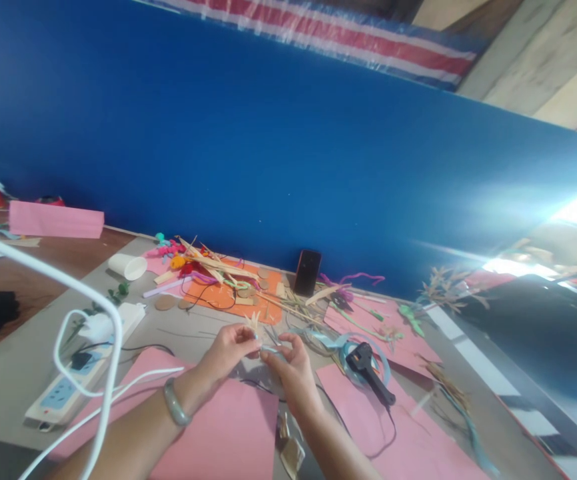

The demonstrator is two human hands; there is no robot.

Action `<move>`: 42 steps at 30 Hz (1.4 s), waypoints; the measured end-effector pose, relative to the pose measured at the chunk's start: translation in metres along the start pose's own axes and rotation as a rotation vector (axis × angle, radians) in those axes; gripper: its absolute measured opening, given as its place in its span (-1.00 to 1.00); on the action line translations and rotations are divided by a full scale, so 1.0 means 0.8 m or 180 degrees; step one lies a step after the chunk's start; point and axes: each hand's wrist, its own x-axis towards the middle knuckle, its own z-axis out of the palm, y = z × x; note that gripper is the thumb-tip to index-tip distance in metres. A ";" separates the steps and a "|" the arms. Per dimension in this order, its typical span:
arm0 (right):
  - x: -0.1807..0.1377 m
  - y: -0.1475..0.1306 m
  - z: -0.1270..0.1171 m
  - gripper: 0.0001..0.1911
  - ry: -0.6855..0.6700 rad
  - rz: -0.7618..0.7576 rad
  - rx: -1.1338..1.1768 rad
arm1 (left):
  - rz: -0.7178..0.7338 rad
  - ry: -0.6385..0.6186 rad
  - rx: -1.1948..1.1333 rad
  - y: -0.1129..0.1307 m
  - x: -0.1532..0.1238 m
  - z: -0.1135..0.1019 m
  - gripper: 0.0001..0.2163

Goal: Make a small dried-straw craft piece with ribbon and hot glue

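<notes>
My left hand (pixel 232 348), with a bracelet at the wrist, is closed in a pinch. From its fingertips rises a small pale bundle of spiky straw-like strips (pixel 252 321). Facing it, my right hand (pixel 292 370) pinches a thin light-blue strip (pixel 269 348) that runs towards the left fingertips. Both hands are close together above the grey table, and the fingers partly hide what they hold. Just to their right lies a loop of pale blue ribbon (pixel 326 340). A black hot glue gun (pixel 368 370) rests on a ribbon roll further right.
Sticks, pipe cleaners and an orange sheet (pixel 208 293) lie at the back. A phone (pixel 307 272) leans against the blue partition (pixel 268 147). On the left are a white cup (pixel 128 267) and a power strip (pixel 58 393). A white cable (pixel 113 347) crosses the foreground. Pink sheets (pixel 218 427) cover the front.
</notes>
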 end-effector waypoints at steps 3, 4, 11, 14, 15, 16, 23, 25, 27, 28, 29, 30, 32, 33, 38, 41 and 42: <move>0.000 0.004 0.001 -0.37 -0.0039 0.0029 0.0042 | 0.0012 -0.0006 -0.0049 0.001 -0.002 0.002 -0.76; -0.001 0.004 0.002 -0.38 -0.0059 0.0035 0.0032 | 0.0012 -0.0017 -0.0045 0.002 -0.002 0.003 -0.76; -0.008 -0.027 -0.042 -0.60 0.0034 -0.1049 -0.1452 | 0.0018 0.0225 0.0050 0.011 -0.001 0.003 -0.78; -0.001 -0.048 -0.113 -0.70 0.0998 -0.1896 -0.2801 | -0.0055 0.0304 -0.0016 0.014 0.000 0.001 -0.77; 0.002 -0.053 -0.140 -0.69 0.1300 -0.1922 -0.3355 | -0.0064 0.0307 -0.0037 0.015 0.000 0.000 -0.77; 0.005 -0.056 -0.166 -0.66 0.1583 -0.1709 -0.3941 | -0.0066 0.0295 -0.0046 0.015 0.000 0.000 -0.77; 0.014 -0.036 -0.259 -0.62 0.0952 0.0009 -0.5331 | 0.0032 0.0173 -0.0029 0.017 0.000 -0.003 -0.80; 0.016 -0.028 -0.260 -0.61 0.0872 0.0035 -0.5253 | 0.0022 0.0170 -0.0023 0.015 0.000 -0.004 -0.81; 0.019 -0.023 -0.256 -0.61 0.0907 0.0094 -0.5262 | -0.0002 0.0147 -0.0016 0.013 0.001 -0.005 -0.81; 0.021 -0.023 -0.253 -0.60 0.0924 0.0130 -0.5279 | -0.0010 0.0120 -0.0006 0.011 0.002 -0.005 -0.82; 0.021 -0.025 -0.251 -0.60 0.0939 0.0158 -0.5285 | -0.0015 0.0095 0.0004 0.010 0.002 -0.006 -0.82; 0.021 -0.027 -0.248 -0.60 0.0967 0.0172 -0.5272 | -0.0018 0.0080 0.0011 0.009 0.002 -0.006 -0.83; 0.017 -0.036 -0.243 -0.58 0.1094 0.0146 -0.5180 | -0.0041 0.0080 0.0019 0.007 0.002 -0.005 -0.82; 0.013 -0.041 -0.239 -0.58 0.1195 0.0105 -0.5095 | -0.0055 0.0096 0.0009 0.007 0.002 -0.004 -0.82; -0.025 -0.054 -0.208 -0.52 0.1412 -0.0630 -0.4097 | -0.0147 0.0171 -0.0082 0.007 0.002 0.000 -0.77; -0.047 -0.048 -0.176 -0.49 0.0983 -0.1057 -0.3363 | -0.0185 0.0237 -0.0112 0.008 0.002 0.000 -0.78; -0.051 -0.046 -0.166 -0.48 0.0758 -0.1035 -0.3143 | -0.0184 0.0238 -0.0121 0.009 0.002 -0.001 -0.78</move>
